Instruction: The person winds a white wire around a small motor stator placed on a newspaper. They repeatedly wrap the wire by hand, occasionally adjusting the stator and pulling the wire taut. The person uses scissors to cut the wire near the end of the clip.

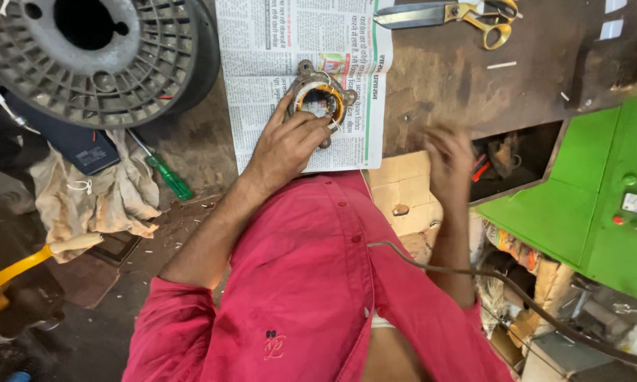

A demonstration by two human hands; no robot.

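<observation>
My left hand [288, 141] rests on the small round motor stator [320, 101], fingers curled over its lower rim and pressing on it, the thumb side toward the copper-coloured winding inside the metal ring. The stator lies flat on a sheet of newspaper [262, 64] spread across the counter [446, 78], just ahead of my chest. My right hand [449, 152] hovers off to the right of the newspaper, above the counter's edge; it is blurred, the fingers look loosely bent and hold nothing I can make out, so I cannot tell for sure whether it is spread or closed.

My red shirt [311, 283] fills the lower middle of the view, both sleeves pushed up. A dark cable [488, 279] runs across it toward the lower right.

On the counter beyond the newspaper lies a pair of scissors with yellow handles [467, 14], well apart from both hands. Left of the newspaper, a green-handled screwdriver [164, 172] lies beside a crumpled dirty cloth [99, 194], and a large grey plastic spool [95, 53] sits at the top left corner. A yellow-handled tool [28, 262] shows at the left edge. On the right stands a green machine housing [580, 205] with small buttons on its face.
</observation>
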